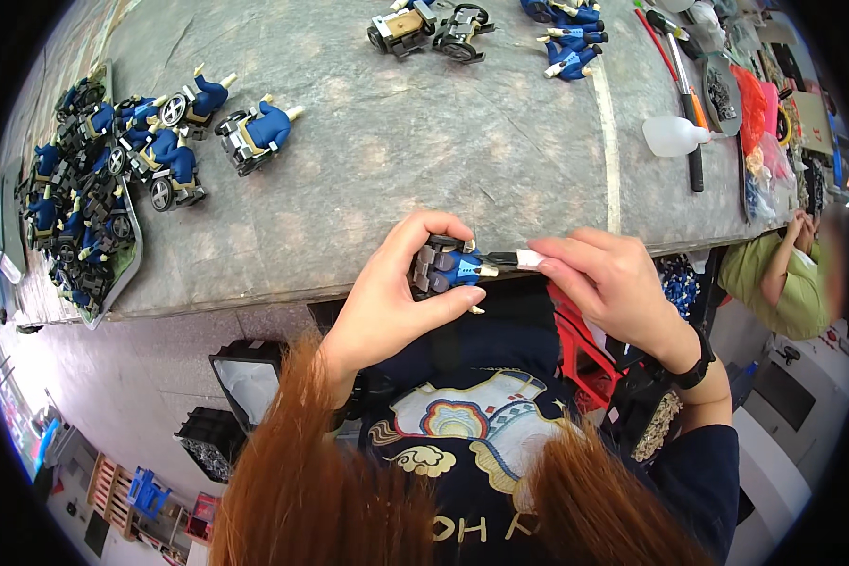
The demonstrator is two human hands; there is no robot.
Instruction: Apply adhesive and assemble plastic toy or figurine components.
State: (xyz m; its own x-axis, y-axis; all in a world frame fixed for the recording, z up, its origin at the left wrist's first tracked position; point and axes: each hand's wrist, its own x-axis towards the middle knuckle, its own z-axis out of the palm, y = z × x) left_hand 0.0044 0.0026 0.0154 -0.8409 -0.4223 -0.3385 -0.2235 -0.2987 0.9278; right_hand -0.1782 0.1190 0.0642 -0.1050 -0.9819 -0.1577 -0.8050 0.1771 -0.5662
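Observation:
At the table's near edge, my left hand (379,304) holds a small toy figure (464,268) in a blue jacket, seated in a dark wheelchair. Thumb and index finger grip it from both sides. My right hand (608,281) pinches a slim tool (529,258) with a white grip and a dark, narrow front end. That dark end reaches to the figure's head end; whether it touches is too small to tell. Farther left, several like figures in wheelchairs (255,132) lie loose beside a heaped tray (132,255).
Two wheelchair pieces (457,36) and several loose blue figures (572,62) lie at the far side. A white squeeze bottle (672,137), a black-and-orange-handled tool (695,141) and a parts tray (724,92) are at the right. Below stand black bins (208,441) and a red stool (580,354). Another person (774,283) sits at right.

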